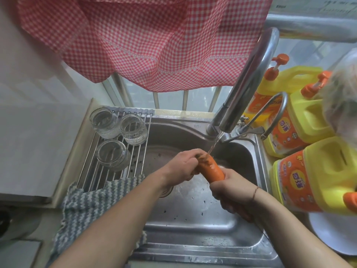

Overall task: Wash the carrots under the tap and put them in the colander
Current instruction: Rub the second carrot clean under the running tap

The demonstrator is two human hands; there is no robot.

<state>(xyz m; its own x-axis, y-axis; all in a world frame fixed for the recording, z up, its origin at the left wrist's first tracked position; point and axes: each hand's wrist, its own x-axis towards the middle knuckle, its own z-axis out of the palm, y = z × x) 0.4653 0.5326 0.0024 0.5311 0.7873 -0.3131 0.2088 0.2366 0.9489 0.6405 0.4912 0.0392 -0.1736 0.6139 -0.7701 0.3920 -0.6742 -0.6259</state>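
Carrot (211, 169) over sink (193, 219), top end under tap (249, 82) stream. Right hand (231, 190) grips lower half; left hand (185, 165) pinches, rubs top. Advice: rotate carrot, scrub all round.

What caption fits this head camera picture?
Both hands hold a carrot under the running tap over the sink.

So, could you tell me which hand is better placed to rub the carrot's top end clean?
The left hand: its fingers already sit at the carrot top, under the water stream, while the right hand grips the lower part, steadying it.
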